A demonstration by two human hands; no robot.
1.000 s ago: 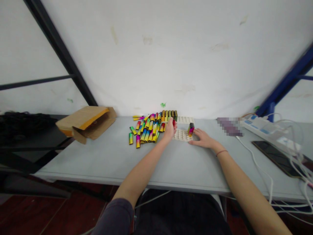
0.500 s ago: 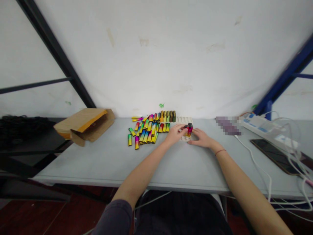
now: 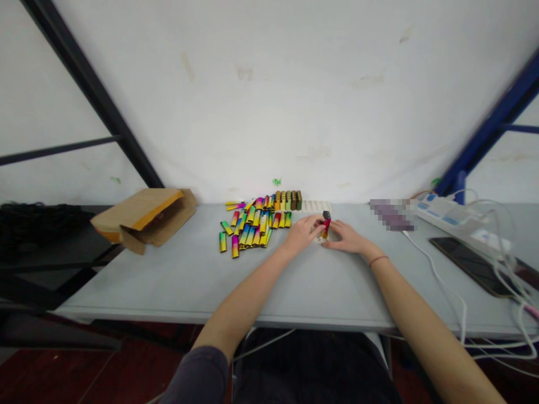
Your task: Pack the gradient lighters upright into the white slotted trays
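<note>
Both hands meet at a small white slotted tray [image 3: 320, 239] near the table's far edge. My left hand [image 3: 302, 233] is closed in a pinch on a red and yellow lighter [image 3: 325, 225] that stands upright on the tray. My right hand [image 3: 347, 237] lies beside the tray with fingers stretched, touching its right side. A heap of rainbow-coloured lighters [image 3: 248, 227] lies loose to the left of my left hand. Behind it, a row of lighters stands in a second white tray [image 3: 316, 206] by the wall.
An open cardboard box [image 3: 145, 216] lies on its side at the table's left end. A white power strip [image 3: 452, 217] with several cables, and a dark phone [image 3: 471, 264], occupy the right. A black frame stands left, a blue one right, a white wall behind.
My left hand moved right from the lighter heap to the small tray, carrying a red lighter, and now pinches the upright one there. My right hand stayed by the tray.
</note>
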